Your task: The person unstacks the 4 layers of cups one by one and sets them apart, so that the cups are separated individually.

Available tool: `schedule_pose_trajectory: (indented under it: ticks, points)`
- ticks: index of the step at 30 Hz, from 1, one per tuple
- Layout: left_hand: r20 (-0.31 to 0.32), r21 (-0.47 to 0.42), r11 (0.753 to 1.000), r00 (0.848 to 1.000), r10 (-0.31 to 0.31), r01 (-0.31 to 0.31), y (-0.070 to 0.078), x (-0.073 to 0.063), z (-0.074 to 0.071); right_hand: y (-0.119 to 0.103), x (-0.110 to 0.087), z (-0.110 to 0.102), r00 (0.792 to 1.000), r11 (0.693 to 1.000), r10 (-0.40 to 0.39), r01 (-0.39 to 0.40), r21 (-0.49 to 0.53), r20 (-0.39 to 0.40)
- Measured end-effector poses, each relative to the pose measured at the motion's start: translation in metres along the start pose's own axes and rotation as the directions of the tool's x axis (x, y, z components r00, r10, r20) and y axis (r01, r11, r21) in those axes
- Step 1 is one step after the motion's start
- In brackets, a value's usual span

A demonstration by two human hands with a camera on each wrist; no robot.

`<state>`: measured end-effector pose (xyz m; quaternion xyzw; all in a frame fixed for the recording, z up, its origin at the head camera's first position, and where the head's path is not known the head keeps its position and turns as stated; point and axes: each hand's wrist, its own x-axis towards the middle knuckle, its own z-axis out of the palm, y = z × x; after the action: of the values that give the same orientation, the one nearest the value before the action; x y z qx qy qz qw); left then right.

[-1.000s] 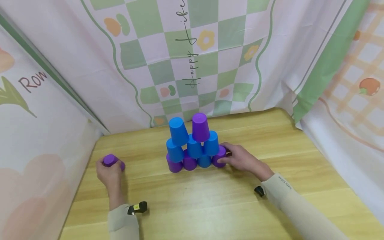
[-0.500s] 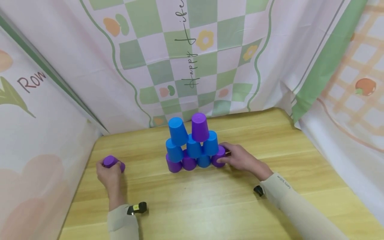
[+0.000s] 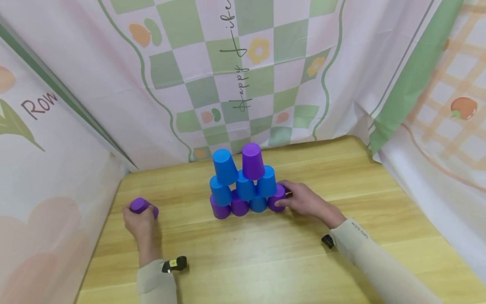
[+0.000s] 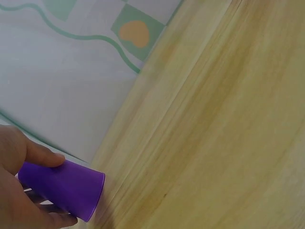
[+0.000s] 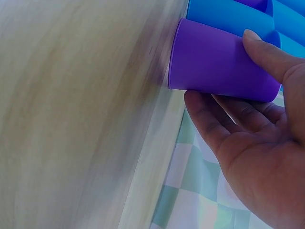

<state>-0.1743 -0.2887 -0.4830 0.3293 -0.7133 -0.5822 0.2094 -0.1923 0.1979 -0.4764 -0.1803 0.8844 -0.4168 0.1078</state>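
My left hand [image 3: 139, 221] grips a purple cup [image 3: 140, 205] at the table's left side. In the left wrist view, thumb and fingers wrap that cup [image 4: 66, 187], its rim toward the tabletop; whether it touches the wood I cannot tell. Upside-down cups form a stepped stack mid-table. Its bottom row mixes purple cups [image 3: 239, 204] with a blue cup [image 3: 258, 203]. Above stand three blue cups [image 3: 245, 186], topped by a blue cup [image 3: 225, 166] and a purple cup [image 3: 252, 162], apart. My right hand [image 3: 305, 199] holds the purple cup [image 5: 221, 62] at the bottom row's right end between thumb and fingers.
The wooden table [image 3: 243, 257] runs back to a checked green-and-white curtain [image 3: 243, 84] close behind the stack. Printed cloth walls [image 3: 49, 177] close off both sides. Each sleeve cuff carries a small black device [image 3: 175, 264].
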Motion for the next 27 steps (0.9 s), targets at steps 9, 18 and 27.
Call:
schedule_pose_trajectory:
  ticks: [9, 18, 27]
  points:
    - [-0.001, 0.005, 1.0, 1.0, -0.009, 0.009, 0.009, -0.004, -0.002, 0.0, 0.0, 0.0, 1.0, 1.0, -0.013, 0.013, 0.006, 0.002]
    - [0.015, 0.025, 0.999, 0.999, 0.036, -0.036, 0.02, -0.007, -0.006, 0.0, 0.001, -0.001, 0.999, 0.999, -0.032, 0.032, 0.003, 0.003]
    - [-0.014, -0.01, 0.996, 0.996, 0.091, -0.091, 0.056, -0.021, -0.011, 0.0, 0.001, 0.0, 1.0, 1.0, -0.018, 0.018, 0.011, 0.004]
